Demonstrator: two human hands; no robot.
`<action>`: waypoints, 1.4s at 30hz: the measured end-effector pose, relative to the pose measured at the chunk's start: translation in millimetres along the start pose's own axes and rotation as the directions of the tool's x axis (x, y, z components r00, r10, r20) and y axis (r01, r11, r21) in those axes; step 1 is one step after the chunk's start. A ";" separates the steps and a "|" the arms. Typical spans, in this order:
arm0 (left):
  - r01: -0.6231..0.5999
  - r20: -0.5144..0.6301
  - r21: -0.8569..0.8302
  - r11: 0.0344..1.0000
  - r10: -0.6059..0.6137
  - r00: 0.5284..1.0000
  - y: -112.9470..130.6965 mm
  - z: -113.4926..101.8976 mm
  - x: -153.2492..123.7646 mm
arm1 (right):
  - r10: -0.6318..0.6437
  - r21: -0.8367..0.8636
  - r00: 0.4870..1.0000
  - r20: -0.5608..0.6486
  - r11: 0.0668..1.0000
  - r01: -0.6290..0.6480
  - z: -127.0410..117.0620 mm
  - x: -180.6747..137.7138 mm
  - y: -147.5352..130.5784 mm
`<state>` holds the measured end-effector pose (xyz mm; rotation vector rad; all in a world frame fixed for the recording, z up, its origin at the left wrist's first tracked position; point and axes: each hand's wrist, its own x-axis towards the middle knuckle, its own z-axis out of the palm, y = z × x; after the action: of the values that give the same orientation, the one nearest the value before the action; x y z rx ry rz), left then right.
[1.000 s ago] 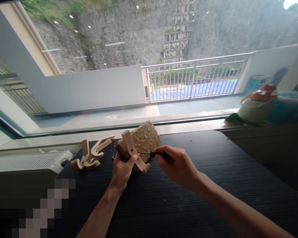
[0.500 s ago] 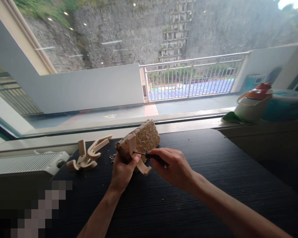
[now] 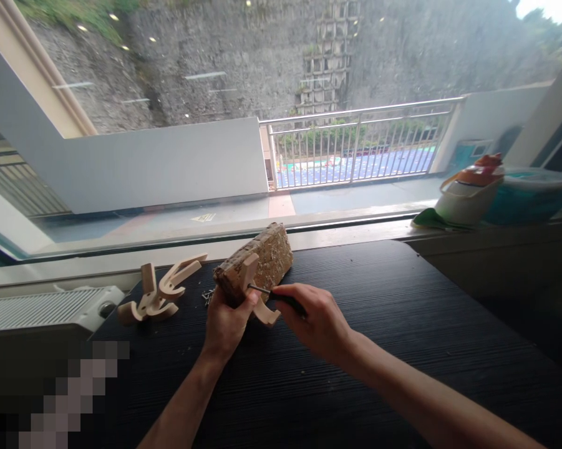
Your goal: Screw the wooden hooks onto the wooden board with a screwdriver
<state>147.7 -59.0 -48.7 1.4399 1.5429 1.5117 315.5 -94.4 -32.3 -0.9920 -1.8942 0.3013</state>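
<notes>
My left hand (image 3: 226, 321) is closed round the near end of a rough, bark-covered wooden block (image 3: 272, 259), tilted above the table. Its thumb presses a pale wooden hook (image 3: 264, 313) against the block's face. In my right hand (image 3: 314, 315) is a screwdriver with a black handle (image 3: 287, 304). The screwdriver's thin shaft points left, its tip at the middle of the hook, beside my left thumb. Whether a screw sits under the tip is too small to tell. Several loose screws (image 3: 208, 297) lie on the table just left of the block.
More pale wooden hooks (image 3: 156, 307) lie in a pile on the left of the black table (image 3: 355, 274). A white radiator (image 3: 51, 308) stands beyond the left edge. On the windowsill at right are an orange-topped bottle (image 3: 468, 193), a green cloth (image 3: 433, 218) and a teal tub (image 3: 524, 199).
The whole view has shifted slightly. Both hands keep their holds, and the screwdriver tip stays at the hook, with the block turned a little.
</notes>
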 end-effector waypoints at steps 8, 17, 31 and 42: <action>-0.061 -0.051 0.046 0.997 0.063 0.997 -7.0 2.6 -0.5 | 0.394 0.274 0.919 0.001 0.884 -0.379 5.8 0.8 -6.6; 0.065 0.120 -0.143 0.988 -0.048 0.992 -6.8 -2.3 7.3 | -0.216 -0.439 0.960 0.177 0.856 0.273 -20.3 5.1 2.4; 0.017 0.034 0.079 0.997 -0.019 0.999 -4.4 0.4 5.6 | 0.460 0.278 0.877 0.141 0.831 -0.481 1.9 4.1 4.4; 0.115 0.066 -0.058 0.992 -0.111 0.992 -12.1 -3.7 7.7 | -0.248 -0.451 0.944 0.217 0.832 0.323 -19.5 4.6 7.1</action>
<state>138.4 -50.8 -56.9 1.3301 1.5012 1.4220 334.3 -90.1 -23.2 -0.9999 -2.2838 -0.3026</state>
